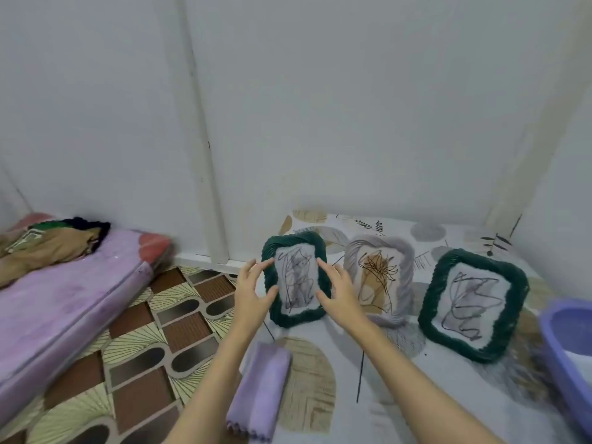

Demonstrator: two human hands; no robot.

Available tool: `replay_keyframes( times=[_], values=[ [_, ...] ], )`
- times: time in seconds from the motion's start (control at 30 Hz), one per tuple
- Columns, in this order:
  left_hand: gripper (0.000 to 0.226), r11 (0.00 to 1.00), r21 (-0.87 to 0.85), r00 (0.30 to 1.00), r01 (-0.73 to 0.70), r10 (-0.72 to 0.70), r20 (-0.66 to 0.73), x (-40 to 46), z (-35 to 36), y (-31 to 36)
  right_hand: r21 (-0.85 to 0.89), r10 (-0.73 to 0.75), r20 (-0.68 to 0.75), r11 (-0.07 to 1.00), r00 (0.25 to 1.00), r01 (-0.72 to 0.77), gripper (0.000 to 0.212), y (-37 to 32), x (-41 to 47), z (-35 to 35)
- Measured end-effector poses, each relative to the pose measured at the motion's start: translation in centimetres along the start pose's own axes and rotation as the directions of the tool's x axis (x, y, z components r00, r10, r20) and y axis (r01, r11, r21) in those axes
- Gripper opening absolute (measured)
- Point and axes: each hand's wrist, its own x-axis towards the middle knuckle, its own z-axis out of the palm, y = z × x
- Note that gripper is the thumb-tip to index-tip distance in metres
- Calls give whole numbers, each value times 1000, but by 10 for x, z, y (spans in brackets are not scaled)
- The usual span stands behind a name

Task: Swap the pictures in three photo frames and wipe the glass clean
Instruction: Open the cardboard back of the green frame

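Three photo frames stand in a row on a patterned table (384,395). The left dark green frame (296,278) holds a scribbled picture. My left hand (253,291) is at its left edge and my right hand (336,288) at its right edge, fingers spread and touching or nearly touching the rim. A grey frame (379,280) with a brown plant drawing stands in the middle. Another dark green frame (474,304) stands on the right. A folded lilac cloth (259,390) lies at the table's near left edge.
A blue plastic basin (567,344) sits at the table's right edge. White walls rise close behind the frames. A lilac mattress (61,302) with bundled clothes lies on the left, on a patterned floor (144,354).
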Motion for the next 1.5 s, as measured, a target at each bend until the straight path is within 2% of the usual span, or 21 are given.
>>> replay_keyframes(
  times=[0.07,0.13,0.23,0.4,0.53,0.67,0.73,0.77,0.87,0.93,1.0,1.07,1.17,1.2,1.27,1.33,1.37,1.43,1.5],
  values=[
    [65,1000,-12,998,12,-12,56,7,2,-7,-7,43,-26,999,999,-43,69,1,8,5],
    [78,993,-114,992,34,-19,128,11,4,-11,11,50,-14,999,999,-50,74,2,13,10],
    [86,981,-192,990,34,-7,142,17,5,-14,-15,35,-34,999,999,-36,78,6,22,12],
    [83,936,-316,970,156,-85,229,14,-10,-3,-17,21,-77,1000,997,-22,82,2,11,5],
    [74,888,-410,942,209,-71,328,-7,-19,15,13,-22,-76,1000,997,23,83,2,-20,-18],
    [64,852,-453,916,261,-70,396,-41,-9,40,22,18,-30,1000,999,-17,83,7,-63,-55],
    [67,835,-469,901,287,-68,429,-59,2,53,-51,53,-20,997,998,-54,80,11,-85,-72],
    [70,832,-471,895,294,-66,441,-67,9,58,-117,54,-59,991,997,-61,77,12,-95,-79],
    [77,862,-425,884,276,-54,465,-88,32,72,-212,-74,-235,977,969,23,64,0,-124,-95],
    [74,885,-397,879,243,-28,477,-101,47,83,-215,-123,-249,974,961,69,59,-15,-137,-102],
    [71,892,-398,874,212,9,485,-113,60,95,-288,-112,-240,957,964,39,58,-27,-146,-108],
    [70,887,-407,841,219,41,540,-123,67,107,-316,-54,-262,948,963,-33,60,-28,-153,-115],
    [58,867,-420,738,268,96,668,-132,71,122,-223,-8,-348,972,938,-75,57,-16,-165,-126],
    [50,863,-430,742,265,102,662,-132,71,125,-199,-9,-369,978,929,-69,50,-12,-169,-130],
    [37,829,-486,815,275,67,575,-128,74,130,-138,2,-396,989,918,-62,40,-5,-177,-140],
    [31,813,-520,888,263,7,460,-121,78,131,-61,12,-409,997,913,-40,39,0,-184,-150],
    [30,838,-493,910,232,-7,416,-119,81,131,-19,22,-402,999,915,-33,40,3,-186,-154],
    [38,911,-378,922,164,-5,386,-119,89,128,78,36,-362,997,932,-8,42,8,-189,-160],
    [55,935,-310,905,174,-28,425,-122,95,125,174,36,-312,985,949,20,44,15,-190,-164]
  ],
)
